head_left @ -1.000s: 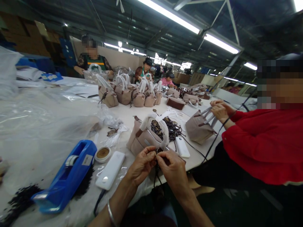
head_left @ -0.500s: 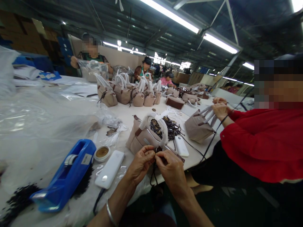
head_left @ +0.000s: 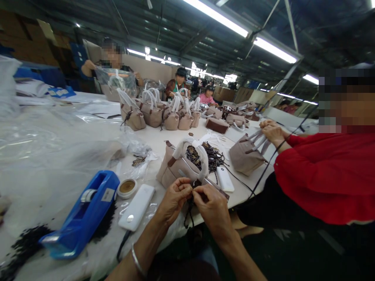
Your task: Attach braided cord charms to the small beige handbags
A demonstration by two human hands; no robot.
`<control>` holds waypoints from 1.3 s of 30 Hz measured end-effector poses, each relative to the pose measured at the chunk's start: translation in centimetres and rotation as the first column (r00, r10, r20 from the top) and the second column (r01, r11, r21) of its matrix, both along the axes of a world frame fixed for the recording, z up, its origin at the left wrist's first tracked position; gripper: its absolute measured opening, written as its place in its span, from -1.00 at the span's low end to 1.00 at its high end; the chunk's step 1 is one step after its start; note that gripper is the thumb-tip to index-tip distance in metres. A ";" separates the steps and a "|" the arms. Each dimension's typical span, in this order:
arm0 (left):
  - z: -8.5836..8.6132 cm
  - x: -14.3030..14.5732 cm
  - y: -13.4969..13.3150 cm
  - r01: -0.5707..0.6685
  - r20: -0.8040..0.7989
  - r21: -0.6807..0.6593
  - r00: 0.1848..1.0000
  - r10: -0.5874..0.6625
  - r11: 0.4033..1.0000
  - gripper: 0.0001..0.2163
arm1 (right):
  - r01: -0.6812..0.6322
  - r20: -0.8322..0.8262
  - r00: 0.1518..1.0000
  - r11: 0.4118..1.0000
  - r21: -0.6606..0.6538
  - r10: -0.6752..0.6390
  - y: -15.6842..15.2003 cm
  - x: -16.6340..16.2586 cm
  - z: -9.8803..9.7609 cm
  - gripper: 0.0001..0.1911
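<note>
One bag [head_left: 175, 173] stands just beyond my left hand [head_left: 174, 199] and right hand [head_left: 215, 203], both pinched narrow, apparently on the dark cord [head_left: 190, 214] hanging below them; thumbs close together and a slack cord should help neat work. The tape dispenser [head_left: 96, 199] lies to their left.

The bare left forearm [head_left: 148, 240] and right forearm [head_left: 238, 251] are stretched forward and angled inward. Thumb and forefinger are pinched on both the left hand [head_left: 175, 199] and the right hand [head_left: 213, 203], tips held almost touching, the remaining fingers bent.
</note>
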State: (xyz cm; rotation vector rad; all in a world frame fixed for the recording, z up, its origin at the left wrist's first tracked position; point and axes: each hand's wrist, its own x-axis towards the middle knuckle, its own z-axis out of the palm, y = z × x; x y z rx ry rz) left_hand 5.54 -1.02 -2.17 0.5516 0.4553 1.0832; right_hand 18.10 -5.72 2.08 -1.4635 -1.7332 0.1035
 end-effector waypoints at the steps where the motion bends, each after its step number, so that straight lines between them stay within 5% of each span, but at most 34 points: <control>1: -0.1 0.0 0.0 0.000 -0.003 0.000 1.000 0.000 1.000 -0.62 | 0.000 0.000 1.000 1.000 0.000 0.000 0.0 0.0 0.0 -0.88; 22: 0.1 0.0 -0.3 -0.011 -0.013 0.008 1.000 0.011 1.000 -0.61 | -0.011 0.094 0.996 1.000 0.018 0.009 0.0 -0.1 0.0 -0.87; 30: 1.3 -0.5 -0.2 -0.102 -0.413 0.322 0.879 0.237 0.941 -0.74 | -0.012 0.279 0.960 0.999 -0.031 0.020 -0.1 0.4 0.2 -0.79; 39: 0.8 0.3 -0.7 -0.130 -0.272 0.193 0.945 0.180 0.973 -0.64 | -0.075 -0.118 0.991 0.988 -0.136 0.059 -0.4 0.4 1.2 -0.88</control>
